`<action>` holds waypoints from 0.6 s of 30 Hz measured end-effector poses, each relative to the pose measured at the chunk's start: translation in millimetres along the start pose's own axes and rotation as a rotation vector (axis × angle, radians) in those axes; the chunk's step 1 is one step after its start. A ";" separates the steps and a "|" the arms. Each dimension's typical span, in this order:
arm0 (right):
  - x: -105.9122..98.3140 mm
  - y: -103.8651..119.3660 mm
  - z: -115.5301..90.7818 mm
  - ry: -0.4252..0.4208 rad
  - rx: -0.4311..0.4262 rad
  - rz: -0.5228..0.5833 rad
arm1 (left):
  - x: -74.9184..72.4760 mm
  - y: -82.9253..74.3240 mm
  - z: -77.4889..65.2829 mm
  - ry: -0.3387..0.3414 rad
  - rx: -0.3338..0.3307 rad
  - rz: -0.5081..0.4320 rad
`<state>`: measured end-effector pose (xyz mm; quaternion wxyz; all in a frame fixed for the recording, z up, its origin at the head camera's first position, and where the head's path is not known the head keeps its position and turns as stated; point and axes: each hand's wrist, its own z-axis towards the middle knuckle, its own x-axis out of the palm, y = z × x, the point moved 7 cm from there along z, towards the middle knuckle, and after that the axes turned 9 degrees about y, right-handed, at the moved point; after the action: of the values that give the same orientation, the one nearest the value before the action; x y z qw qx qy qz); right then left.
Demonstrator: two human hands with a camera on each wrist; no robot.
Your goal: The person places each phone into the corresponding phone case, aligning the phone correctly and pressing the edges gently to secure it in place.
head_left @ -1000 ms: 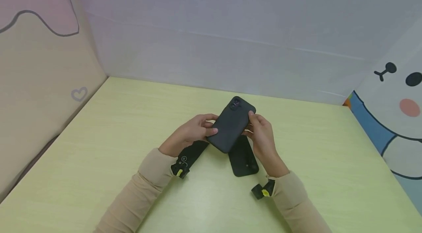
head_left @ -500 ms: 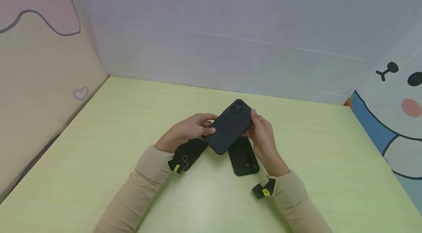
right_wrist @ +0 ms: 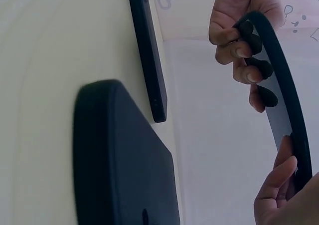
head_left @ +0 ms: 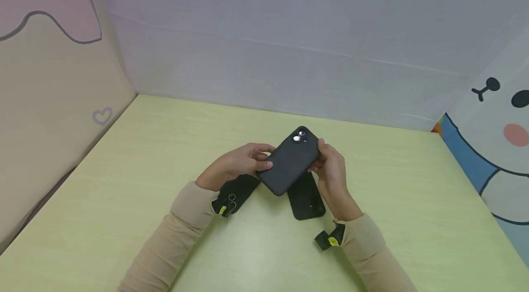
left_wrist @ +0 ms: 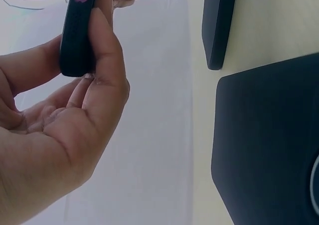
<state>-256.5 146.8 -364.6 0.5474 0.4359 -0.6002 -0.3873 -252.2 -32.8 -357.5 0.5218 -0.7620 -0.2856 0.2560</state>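
Note:
Both hands hold up a smartphone in a black case [head_left: 289, 161] above the table, its back facing the head camera and two lenses at the upper end. My left hand [head_left: 241, 161] pinches its lower left end, thumb on the back. The right hand [head_left: 332, 172] grips the upper right edge. In the right wrist view its glossy screen [right_wrist: 276, 120] faces away from me and mirrors fingertips. Beneath lie two more black phones, backs up: the left phone [head_left: 244, 187] partly hidden by the left wrist, the right phone [head_left: 305, 199] partly covered by the held one.
A pale yellow-green table [head_left: 392, 191] spreads around the hands. A whitish wall sheet [head_left: 289, 53] rises behind it. Printed panels stand at the left [head_left: 49, 90] and the right [head_left: 496, 168]. Small black wrist cameras [head_left: 326, 239] hang from the cuffs.
The held phone has come slightly lower in the head view and tilted, so its lenses now catch bright light. Both hands keep their hold; the phones on the table stay put.

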 end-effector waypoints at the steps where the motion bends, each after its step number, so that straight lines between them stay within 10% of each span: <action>1: 0.4 0.1 0.0 0.003 0.002 0.013 | -0.8 -0.3 -0.5 -0.009 0.000 -0.001; 18: -2.5 3.7 -2.4 -0.015 -0.001 0.128 | -11.7 4.0 4.7 -0.152 0.068 -0.280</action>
<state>-254.5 150.4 -361.6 0.5667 0.3934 -0.6307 -0.3554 -263.0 -39.1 -361.7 0.5547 -0.6752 -0.4189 0.2469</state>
